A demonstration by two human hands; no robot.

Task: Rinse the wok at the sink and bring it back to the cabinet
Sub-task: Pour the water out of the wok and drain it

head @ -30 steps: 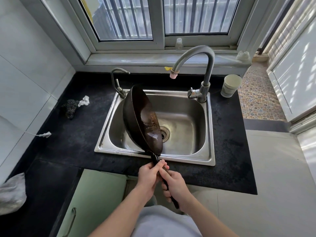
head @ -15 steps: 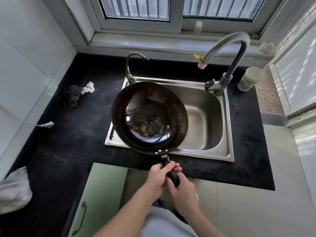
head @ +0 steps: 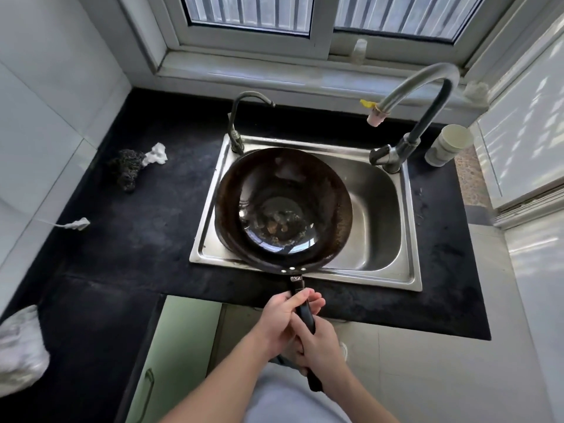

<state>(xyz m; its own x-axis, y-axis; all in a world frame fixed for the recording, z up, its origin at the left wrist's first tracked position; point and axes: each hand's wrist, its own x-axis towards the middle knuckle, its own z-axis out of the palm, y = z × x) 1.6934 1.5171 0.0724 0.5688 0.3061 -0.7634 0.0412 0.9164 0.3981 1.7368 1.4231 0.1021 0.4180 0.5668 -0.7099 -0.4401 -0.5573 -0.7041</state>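
Note:
A dark round wok (head: 283, 206) is held level over the left part of the steel sink (head: 381, 209), its bowl facing up with wet residue at the bottom. Its black handle (head: 305, 315) points toward me. My left hand (head: 279, 322) grips the handle nearer the bowl. My right hand (head: 320, 346) grips it just behind, closer to my body. The tall grey faucet (head: 427, 87) arches over the sink's back right; no water shows at its spout.
A small second tap (head: 238, 126) stands at the sink's back left. A steel scourer (head: 126, 169) and white scraps lie on the black counter (head: 137, 239) to the left. Stacked cups (head: 448, 145) stand at the right. A green cabinet door (head: 174, 355) is below the counter.
The wok has turned from standing on edge in the sink to level with its bowl facing up. Both hands have stayed on the handle.

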